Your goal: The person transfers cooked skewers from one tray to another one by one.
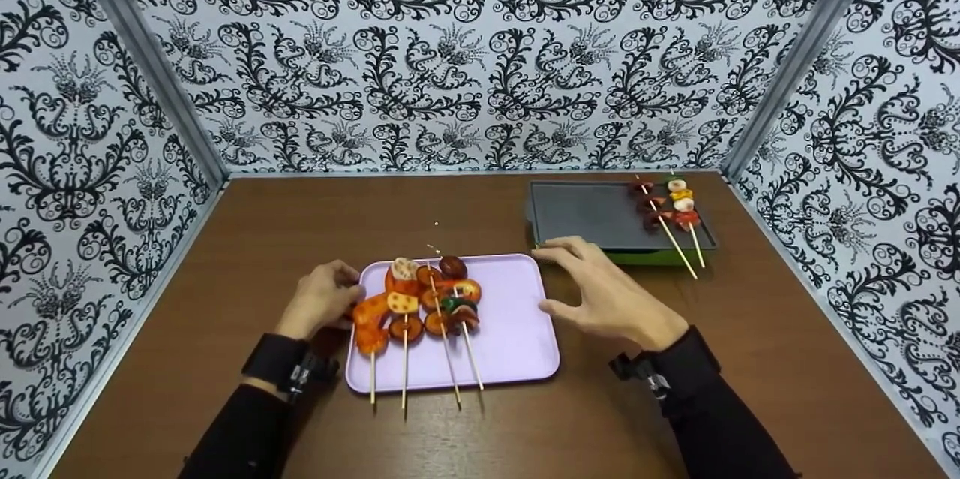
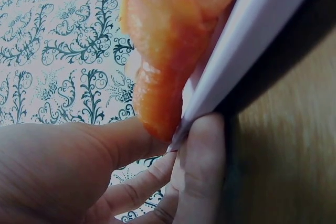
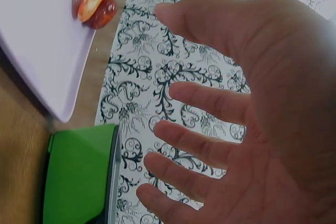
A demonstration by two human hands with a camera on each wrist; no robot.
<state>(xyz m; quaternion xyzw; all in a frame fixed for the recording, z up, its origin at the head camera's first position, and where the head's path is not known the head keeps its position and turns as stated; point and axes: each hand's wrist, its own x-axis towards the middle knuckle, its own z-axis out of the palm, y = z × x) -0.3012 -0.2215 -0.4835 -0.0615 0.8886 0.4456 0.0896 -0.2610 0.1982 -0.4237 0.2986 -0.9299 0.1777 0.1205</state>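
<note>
A lilac tray (image 1: pixel 517 321) lies on the brown table, bearing several food skewers. My left hand (image 1: pixel 319 299) grips the tray's left edge; in the left wrist view, thumb and fingers pinch the rim (image 2: pixel 223 59). Right by that grip is an orange, glazed skewer piece (image 1: pixel 371 340). Beside it on the tray are a skewer with lotus-root-like slices (image 1: pixel 403 303), one with brown round slices (image 1: pixel 437 323) and one with a green piece (image 1: pixel 459 305). My right hand (image 1: pixel 611 299) hovers off the tray's right edge, fingers spread, holding nothing.
Behind the right hand stands a grill with a grey plate (image 1: pixel 585 216) and green base (image 3: pixel 79 177). Two skewers lie on its right side, one dark brown (image 1: pixel 651 205), one with white, yellow and red pieces (image 1: pixel 682 205). Patterned walls (image 1: pixel 465 73) enclose the table's back and sides.
</note>
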